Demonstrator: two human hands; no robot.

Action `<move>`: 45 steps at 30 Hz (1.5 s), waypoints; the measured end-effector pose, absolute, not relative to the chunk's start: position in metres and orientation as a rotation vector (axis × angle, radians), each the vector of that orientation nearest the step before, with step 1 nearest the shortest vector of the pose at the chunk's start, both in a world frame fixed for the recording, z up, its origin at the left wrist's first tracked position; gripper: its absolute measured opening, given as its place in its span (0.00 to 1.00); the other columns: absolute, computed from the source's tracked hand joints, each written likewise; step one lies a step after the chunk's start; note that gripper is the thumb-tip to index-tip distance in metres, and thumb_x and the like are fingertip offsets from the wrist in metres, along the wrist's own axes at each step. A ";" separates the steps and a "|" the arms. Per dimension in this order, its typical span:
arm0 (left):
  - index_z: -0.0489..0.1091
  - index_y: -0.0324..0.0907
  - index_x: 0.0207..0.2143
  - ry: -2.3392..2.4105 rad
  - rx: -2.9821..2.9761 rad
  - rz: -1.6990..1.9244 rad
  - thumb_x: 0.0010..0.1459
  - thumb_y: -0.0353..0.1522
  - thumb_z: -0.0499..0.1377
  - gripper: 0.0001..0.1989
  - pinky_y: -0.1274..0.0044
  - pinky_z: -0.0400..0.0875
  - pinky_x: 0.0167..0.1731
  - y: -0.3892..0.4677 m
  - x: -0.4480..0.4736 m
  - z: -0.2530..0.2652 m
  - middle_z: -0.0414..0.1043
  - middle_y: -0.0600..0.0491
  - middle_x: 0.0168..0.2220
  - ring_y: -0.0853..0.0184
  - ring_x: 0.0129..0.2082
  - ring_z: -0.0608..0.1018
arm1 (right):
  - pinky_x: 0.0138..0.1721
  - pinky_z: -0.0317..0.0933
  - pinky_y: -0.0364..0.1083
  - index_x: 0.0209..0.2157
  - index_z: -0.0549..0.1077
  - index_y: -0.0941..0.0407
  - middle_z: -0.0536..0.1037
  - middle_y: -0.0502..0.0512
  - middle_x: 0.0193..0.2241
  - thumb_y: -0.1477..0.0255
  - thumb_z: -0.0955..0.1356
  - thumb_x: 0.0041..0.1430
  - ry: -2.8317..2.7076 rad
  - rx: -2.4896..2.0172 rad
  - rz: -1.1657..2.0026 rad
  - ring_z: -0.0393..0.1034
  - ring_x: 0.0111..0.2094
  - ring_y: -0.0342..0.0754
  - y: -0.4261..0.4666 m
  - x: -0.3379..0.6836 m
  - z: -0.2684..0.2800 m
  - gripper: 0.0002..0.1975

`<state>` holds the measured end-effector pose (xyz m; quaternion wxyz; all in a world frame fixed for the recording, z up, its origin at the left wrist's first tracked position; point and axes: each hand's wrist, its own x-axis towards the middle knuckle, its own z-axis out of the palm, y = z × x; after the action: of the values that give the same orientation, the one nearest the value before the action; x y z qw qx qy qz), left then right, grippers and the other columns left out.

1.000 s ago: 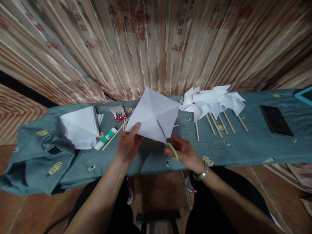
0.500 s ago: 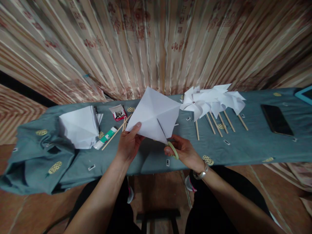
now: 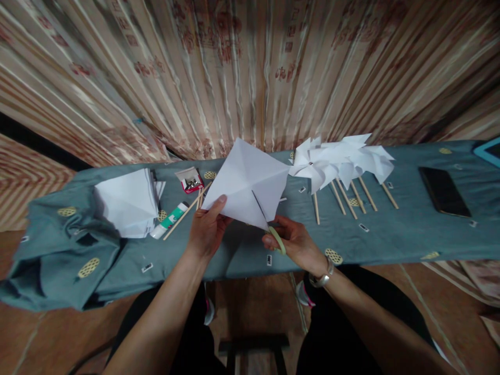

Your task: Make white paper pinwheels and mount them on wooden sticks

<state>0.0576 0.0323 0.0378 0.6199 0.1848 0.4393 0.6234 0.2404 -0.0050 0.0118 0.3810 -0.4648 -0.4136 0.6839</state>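
Observation:
A creased square of white paper point(image 3: 244, 177) is held up over the table, turned so one corner points away from me. My left hand point(image 3: 210, 226) pinches its left corner, thumb on top. In my right hand point(image 3: 291, 239) is a pair of scissors point(image 3: 278, 239) with pale green handles. Their blade lies along a line from the paper's near corner toward its middle. Part of the scissors is hidden by the paper and my fingers.
On the green-grey cloth point(image 3: 234, 260) lie a paper stack point(image 3: 127, 203), a glue stick point(image 3: 170, 221), wooden sticks point(image 3: 187, 211) and a red box of metal pins point(image 3: 190, 180). Several white pinwheels point(image 3: 344, 164) on sticks lie right, then a dark phone point(image 3: 444, 191). A curtain point(image 3: 250, 78) hangs behind.
Almost nothing differs. The paper and both hands keep nearly the same place, and the scissors stay at the same line in the paper.

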 end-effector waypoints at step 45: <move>0.76 0.41 0.45 0.795 0.579 0.965 0.48 0.34 0.69 0.19 0.64 0.69 0.53 0.010 0.075 0.025 0.78 0.45 0.49 0.54 0.52 0.78 | 0.29 0.67 0.45 0.36 0.75 0.56 0.80 0.51 0.27 0.60 0.77 0.39 -0.995 -1.293 1.000 0.71 0.26 0.45 0.024 0.269 0.012 0.22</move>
<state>0.0750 0.0102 0.0253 0.7718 0.2673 0.3667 0.4454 0.2688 0.0237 0.0123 0.5761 -0.5523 -0.4251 0.4271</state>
